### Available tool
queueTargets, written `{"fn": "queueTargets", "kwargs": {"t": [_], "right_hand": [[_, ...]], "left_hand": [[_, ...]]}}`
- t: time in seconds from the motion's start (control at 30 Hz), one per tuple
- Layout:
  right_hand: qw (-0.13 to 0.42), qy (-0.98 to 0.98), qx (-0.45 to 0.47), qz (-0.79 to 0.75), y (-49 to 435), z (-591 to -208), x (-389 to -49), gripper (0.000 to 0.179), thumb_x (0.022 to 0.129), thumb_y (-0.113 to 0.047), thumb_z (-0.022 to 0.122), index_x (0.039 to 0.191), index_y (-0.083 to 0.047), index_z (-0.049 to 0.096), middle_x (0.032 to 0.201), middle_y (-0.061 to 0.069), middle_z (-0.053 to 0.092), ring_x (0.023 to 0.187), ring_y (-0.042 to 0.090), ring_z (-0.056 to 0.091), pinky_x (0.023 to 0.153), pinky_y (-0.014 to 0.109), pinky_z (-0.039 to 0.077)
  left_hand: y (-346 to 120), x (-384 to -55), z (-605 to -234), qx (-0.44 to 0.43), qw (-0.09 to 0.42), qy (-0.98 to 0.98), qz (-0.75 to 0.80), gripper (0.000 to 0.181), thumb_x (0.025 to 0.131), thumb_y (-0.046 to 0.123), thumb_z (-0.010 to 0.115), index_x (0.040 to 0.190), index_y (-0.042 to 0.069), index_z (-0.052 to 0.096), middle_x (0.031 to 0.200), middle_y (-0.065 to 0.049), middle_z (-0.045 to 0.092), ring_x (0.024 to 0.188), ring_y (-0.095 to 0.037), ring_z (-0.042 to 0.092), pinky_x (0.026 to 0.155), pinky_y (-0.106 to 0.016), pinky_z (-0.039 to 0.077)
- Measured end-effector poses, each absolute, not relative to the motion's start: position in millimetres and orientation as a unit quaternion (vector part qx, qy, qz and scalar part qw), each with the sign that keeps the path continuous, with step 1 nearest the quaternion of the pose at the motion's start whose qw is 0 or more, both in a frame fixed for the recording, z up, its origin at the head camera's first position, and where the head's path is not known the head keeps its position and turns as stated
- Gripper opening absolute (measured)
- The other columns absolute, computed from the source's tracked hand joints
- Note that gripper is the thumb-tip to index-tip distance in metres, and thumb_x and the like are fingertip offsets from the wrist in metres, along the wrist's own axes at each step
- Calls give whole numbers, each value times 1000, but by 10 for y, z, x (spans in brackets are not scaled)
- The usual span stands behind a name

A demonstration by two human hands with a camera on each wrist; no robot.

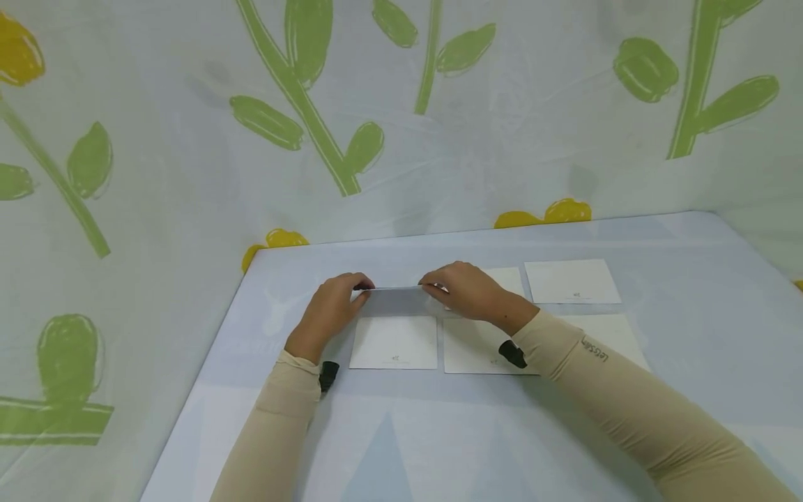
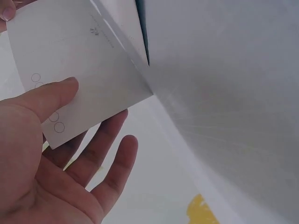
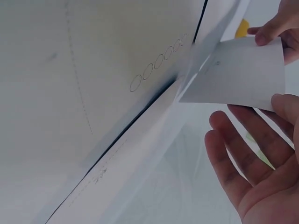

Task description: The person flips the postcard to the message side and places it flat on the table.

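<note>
Between both hands, a white card (image 1: 396,302) stands tilted up over the far left of the table, seen at a steep angle in the head view. My left hand (image 1: 331,310) pinches its left end, thumb on the printed face and fingers behind. At the other end, my right hand (image 1: 469,291) pinches it between thumb and fingers. In the left wrist view this card (image 2: 88,56) shows small printed circles along one edge and a tiny mark near the other. The right wrist view shows its lower edge (image 3: 219,101) close to the tabletop.
Similar white cards lie flat in two rows: one near left (image 1: 392,345), one near middle (image 1: 472,346), one near right (image 1: 605,333), one far right (image 1: 572,280). Another card (image 1: 508,277) is partly behind my right hand. A leaf-printed cloth (image 1: 439,160) hangs behind the pale table (image 1: 426,432).
</note>
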State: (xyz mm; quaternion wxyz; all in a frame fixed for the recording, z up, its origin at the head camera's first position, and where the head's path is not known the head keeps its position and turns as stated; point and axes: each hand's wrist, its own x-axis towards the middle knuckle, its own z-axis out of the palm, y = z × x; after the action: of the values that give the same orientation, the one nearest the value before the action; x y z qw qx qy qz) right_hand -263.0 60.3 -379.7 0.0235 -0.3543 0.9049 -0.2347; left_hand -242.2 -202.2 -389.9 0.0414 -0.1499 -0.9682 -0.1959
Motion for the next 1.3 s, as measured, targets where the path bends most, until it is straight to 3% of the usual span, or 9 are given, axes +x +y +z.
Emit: {"fn": "queueTargets", "kwargs": {"t": [0.23,0.37,0.47,0.63,0.87,1.07,1.17,1.3], "right_hand": [[18,899,-344,-269,603,-3737,-2647,22,99,-10,61,117,-3,72,104,9,76,83,15,66,81,34,58],[13,895,-332,-296,592,-3706,-2687,21,99,-9,61,115,-1,72,97,11,76,79,16,64,78,34,57],[12,895,-323,-308,576,-3700,-2723,22,98,-9,62,116,0,71,99,11,76,84,17,67,79,33,58],[24,897,-296,-327,586,-3705,-2765,25,96,-7,64,120,2,68,97,12,75,84,19,68,75,32,58],[96,899,-242,-351,587,-3769,-2862,40,95,-8,65,135,-4,58,93,11,72,80,22,71,68,26,54],[136,914,-228,-308,508,-3840,-2955,53,92,-7,68,142,-10,49,85,7,65,70,18,59,64,25,49],[148,925,-227,-268,432,-3858,-2981,63,90,-8,72,146,-11,45,90,9,64,75,18,57,71,28,50],[157,940,-224,-203,360,-3862,-2970,78,89,-18,76,155,-15,34,119,15,62,96,23,60,91,37,54]], "left_hand": [[-2052,-2430,-3863,-143,57,-967,-202,19,96,14,67,114,8,71,114,-8,74,102,-26,70,88,-42,56],[-2086,-2479,-3857,-126,54,-967,-215,21,96,14,66,116,8,69,103,-10,75,90,-25,68,78,-39,55],[-2097,-2516,-3844,-108,41,-964,-240,24,96,15,67,119,7,67,96,-10,74,90,-25,68,79,-38,56],[-2073,-2578,-3841,-84,1,-953,-291,34,96,20,67,127,7,61,104,-10,70,100,-26,67,84,-40,56],[-2016,-2678,-3877,-29,-58,-940,-334,49,95,27,69,137,13,50,117,-12,63,103,-26,61,84,-37,53],[-1977,-2772,-3942,0,-107,-939,-328,59,91,27,75,140,17,44,122,-15,59,99,-28,58,82,-35,52],[-1967,-2818,-3966,8,-117,-941,-317,61,88,26,77,138,18,44,121,-15,60,100,-27,57,86,-37,52],[-1963,-2883,-3983,7,-123,-947,-297,63,86,24,80,138,16,46,116,-13,60,101,-26,56,91,-39,51]]}}
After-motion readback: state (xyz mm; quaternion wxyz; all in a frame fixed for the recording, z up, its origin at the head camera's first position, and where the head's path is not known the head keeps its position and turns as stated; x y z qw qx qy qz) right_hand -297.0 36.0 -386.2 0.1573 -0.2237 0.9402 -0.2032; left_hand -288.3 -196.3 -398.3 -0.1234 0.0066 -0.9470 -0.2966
